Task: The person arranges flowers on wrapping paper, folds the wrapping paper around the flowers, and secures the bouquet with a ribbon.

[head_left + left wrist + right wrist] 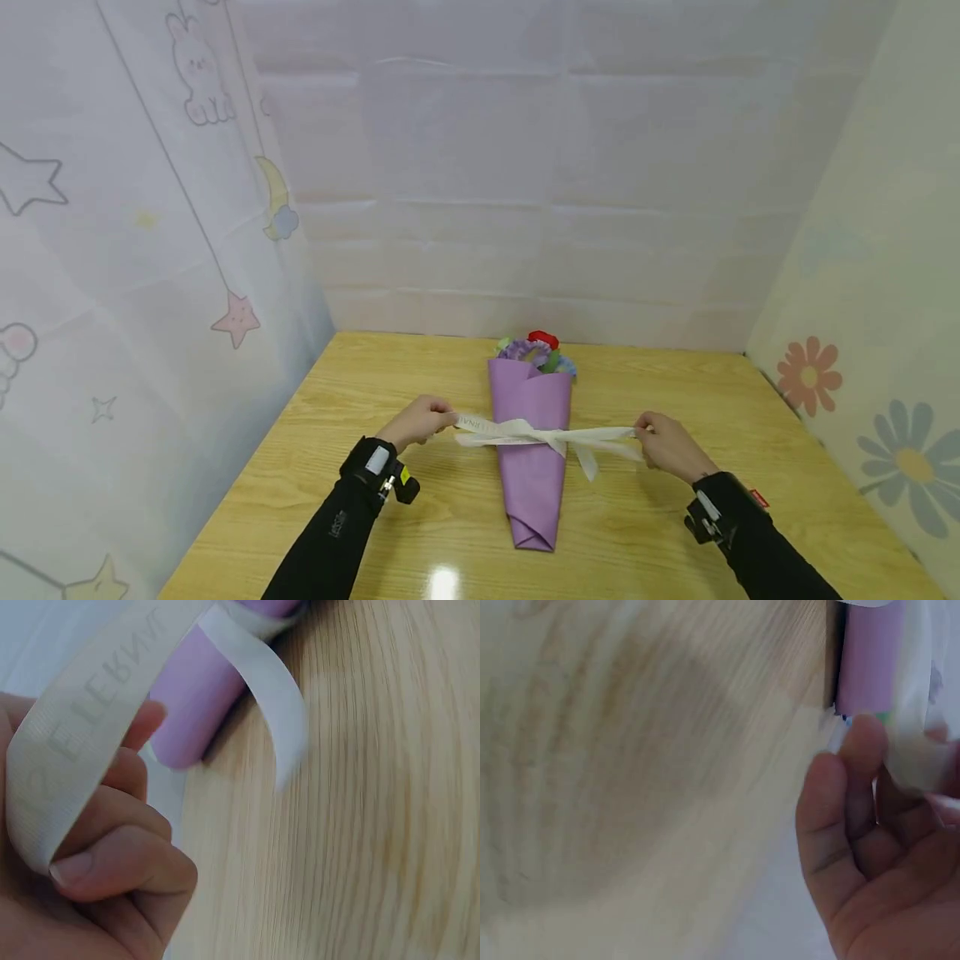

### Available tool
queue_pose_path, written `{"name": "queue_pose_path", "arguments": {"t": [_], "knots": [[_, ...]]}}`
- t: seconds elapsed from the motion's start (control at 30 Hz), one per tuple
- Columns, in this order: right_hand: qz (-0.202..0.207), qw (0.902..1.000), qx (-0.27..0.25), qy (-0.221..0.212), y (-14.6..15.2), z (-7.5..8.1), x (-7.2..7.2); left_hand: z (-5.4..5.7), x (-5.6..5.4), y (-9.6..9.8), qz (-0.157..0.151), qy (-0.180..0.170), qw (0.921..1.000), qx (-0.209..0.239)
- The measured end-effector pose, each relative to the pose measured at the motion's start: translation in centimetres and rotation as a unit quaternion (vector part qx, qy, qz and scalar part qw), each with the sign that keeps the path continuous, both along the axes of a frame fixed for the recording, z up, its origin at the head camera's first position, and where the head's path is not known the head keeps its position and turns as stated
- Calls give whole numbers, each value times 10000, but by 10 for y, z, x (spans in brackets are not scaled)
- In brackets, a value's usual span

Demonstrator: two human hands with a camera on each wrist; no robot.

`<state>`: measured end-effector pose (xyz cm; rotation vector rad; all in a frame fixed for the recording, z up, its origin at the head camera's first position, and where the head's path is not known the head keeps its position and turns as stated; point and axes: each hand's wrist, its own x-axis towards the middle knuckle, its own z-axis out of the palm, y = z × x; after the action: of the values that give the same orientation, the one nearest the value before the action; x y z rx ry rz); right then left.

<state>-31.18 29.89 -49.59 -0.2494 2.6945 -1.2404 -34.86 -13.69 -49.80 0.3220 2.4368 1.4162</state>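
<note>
A bouquet wrapped in purple paper (531, 492) lies on the table, its flowers (528, 350) toward the back wall. Around its middle runs a cream ribbon (517, 430) with printed letters, crossed or knotted near the right side of the wrap. My left hand (420, 421) pinches one ribbon end out to the left; in the left wrist view the printed ribbon (82, 727) loops over the curled fingers. On the other side my right hand (670, 444) pinches a ribbon part drawn to the right. Loose tails hang beside the wrap, one (281, 712) showing in the left wrist view.
The wooden table (315, 500) reaches back to a pale cloth wall (555, 183). Printed cloth panels stand at the left (150, 250) and right (862, 292). Both wrists carry strapped-on cameras over black sleeves.
</note>
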Motion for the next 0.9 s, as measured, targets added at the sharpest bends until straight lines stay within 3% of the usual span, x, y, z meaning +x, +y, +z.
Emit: {"name": "queue_pose_path", "arguments": {"t": [0.07, 0.13, 0.17, 0.23, 0.3, 0.33, 0.4, 0.47, 0.5, 0.57, 0.63, 0.7, 0.73, 0.77, 0.83, 0.9], "knots": [[-431, 9962, -606, -459, 8, -6, 1, -3, 0, -10, 65, -102, 9999, 112], [-898, 9839, -1299, -840, 15, -12, 0, -7, 0, -18, 232, -302, 9974, 615], [-1080, 9759, -1630, -968, 18, -15, -1, -10, 0, -20, 331, -457, 9933, 1004], [-1250, 9632, -2095, -1130, 23, -18, -2, -15, 0, -23, 554, -761, 9781, 1858], [-1080, 9556, -2391, -1338, 25, -19, -3, -21, 0, -23, 802, -883, 9632, 2410], [-915, 9561, -2413, -1388, 26, -19, -3, -24, -1, -22, 912, -805, 9619, 2447], [-682, 9652, -2162, -1305, 27, -18, -3, -26, -1, -21, 1009, -322, 9761, 1896], [-729, 9738, -1870, -1072, 28, -17, -3, -25, 1, -21, 965, 352, 9915, 804], [-896, 9758, -1744, -962, 29, -17, -2, -23, 3, -21, 900, 709, 9933, 179], [-1365, 9733, -1676, -774, 33, -18, -2, -20, 6, -24, 745, 1371, 9829, -973], [-1780, 9586, -2088, -764, 40, -21, -2, -16, 8, -28, 653, 1748, 9668, -1746], [-2115, 9248, -2999, -1001, 47, -24, -2, -15, 9, -32, 714, 1933, 9523, -2249], [-2240, 8973, -3618, -1174, 51, -25, -2, -15, 9, -34, 780, 1951, 9467, -2441], [-2329, 8624, -4286, -1356, 55, -26, -1, -14, 9, -36, 851, 1915, 9430, -2585], [-2465, 7687, -5664, -1659, 62, -28, 1, -14, 10, -40, 927, 1753, 9444, -2623], [-2382, 6681, -6819, -1787, 67, -31, 5, -14, 10, -45, 910, 1546, 9526, -2457]]}}
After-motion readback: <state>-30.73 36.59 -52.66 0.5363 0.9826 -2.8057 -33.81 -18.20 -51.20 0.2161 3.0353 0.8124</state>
